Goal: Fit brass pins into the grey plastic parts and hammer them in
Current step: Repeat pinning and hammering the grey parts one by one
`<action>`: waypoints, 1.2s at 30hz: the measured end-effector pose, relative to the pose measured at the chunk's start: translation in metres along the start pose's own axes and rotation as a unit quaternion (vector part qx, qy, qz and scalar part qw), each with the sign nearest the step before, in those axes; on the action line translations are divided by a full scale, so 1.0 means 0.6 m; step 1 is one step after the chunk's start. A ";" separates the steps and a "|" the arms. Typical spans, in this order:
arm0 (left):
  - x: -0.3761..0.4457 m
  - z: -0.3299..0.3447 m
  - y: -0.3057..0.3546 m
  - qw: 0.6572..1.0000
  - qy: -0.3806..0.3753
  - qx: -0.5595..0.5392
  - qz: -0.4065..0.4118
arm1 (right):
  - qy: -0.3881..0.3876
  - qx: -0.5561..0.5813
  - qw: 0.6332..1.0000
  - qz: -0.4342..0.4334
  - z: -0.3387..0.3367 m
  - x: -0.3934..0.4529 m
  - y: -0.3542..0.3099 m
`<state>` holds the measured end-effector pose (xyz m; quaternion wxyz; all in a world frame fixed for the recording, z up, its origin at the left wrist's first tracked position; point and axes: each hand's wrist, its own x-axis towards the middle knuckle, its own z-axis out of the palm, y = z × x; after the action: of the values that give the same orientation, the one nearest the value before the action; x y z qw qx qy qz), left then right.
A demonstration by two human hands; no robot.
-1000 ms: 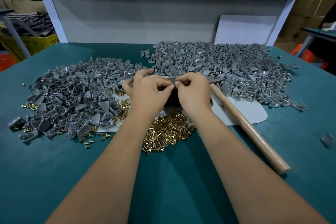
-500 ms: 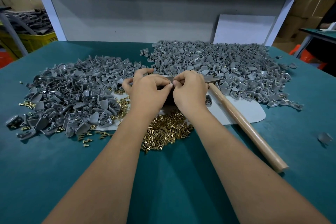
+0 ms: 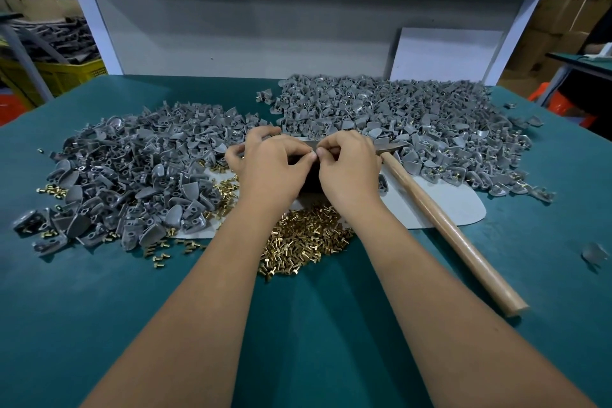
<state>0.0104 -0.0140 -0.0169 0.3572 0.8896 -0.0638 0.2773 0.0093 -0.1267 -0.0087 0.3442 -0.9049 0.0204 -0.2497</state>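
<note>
Two heaps of grey plastic parts (image 3: 132,175) were spread across the green worktop (image 3: 298,325), brass pins (image 3: 304,242) piled nearest, a hammer (image 3: 440,219) laid right. The left hand (image 3: 271,166) and right hand (image 3: 351,166) were met above the pins, fingers (image 3: 306,151) curled fingertip to fingertip; what was pinched could not be told.

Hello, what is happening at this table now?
A person is assembling small parts by hand. The left hand and right hand meet fingertip to fingertip over something small that they hide. The hammer lies unused on the green table, between two heaps of grey plastic parts, near loose brass pins.
</note>
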 end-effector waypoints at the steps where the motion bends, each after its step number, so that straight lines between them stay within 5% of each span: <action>1: 0.001 0.000 -0.001 1.000 -0.007 0.001 -0.004 | -0.007 0.018 1.000 -0.002 -0.003 0.000 0.003; 6: 0.006 0.000 -0.008 0.999 -0.030 -0.016 -0.019 | -0.033 0.209 0.975 0.067 -0.025 0.004 0.008; 11: 0.005 -0.001 -0.008 0.999 -0.031 -0.020 -0.015 | -0.057 0.247 0.964 0.080 -0.031 0.007 0.009; 21: 0.006 -0.002 -0.008 0.999 -0.028 -0.028 -0.019 | -0.064 0.122 0.990 -0.014 -0.026 0.008 0.016; 36: 0.002 -0.002 -0.003 0.999 -0.014 -0.033 -0.027 | -0.054 0.051 0.997 0.026 -0.020 0.015 -0.001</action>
<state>0.0112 -0.0120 -0.0164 0.3931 0.8824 -0.0539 0.2527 0.0114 -0.1357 0.0033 0.3969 -0.8974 0.0122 -0.1923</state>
